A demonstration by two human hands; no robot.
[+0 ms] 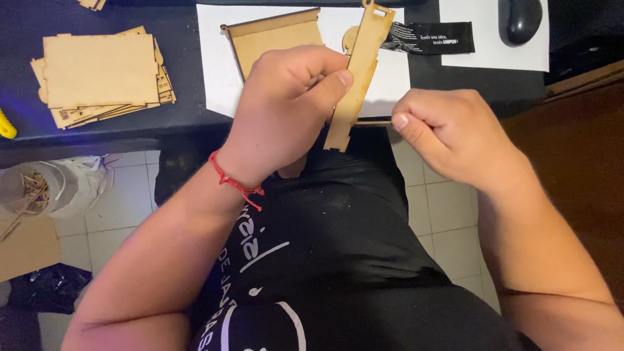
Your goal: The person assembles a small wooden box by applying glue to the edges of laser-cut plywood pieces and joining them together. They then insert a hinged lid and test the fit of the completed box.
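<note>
From my head camera, my left hand (286,107) grips a long wooden strip (356,75) upright over the desk edge (97,133), thumb pressed on its face. My right hand (448,133) pinches a thin stick (372,121) whose tip meets the strip's lower part. I'd judge it best to brace the strip firmly and work the stick gently, since thin wood may snap.

On the bench (182,120) a stack of boards (101,78) lies left, a sheet of paper (218,71) carrying a panel (273,36) sits in the middle, and a mouse (523,19) lies right, a packet (432,38) between them.
</note>
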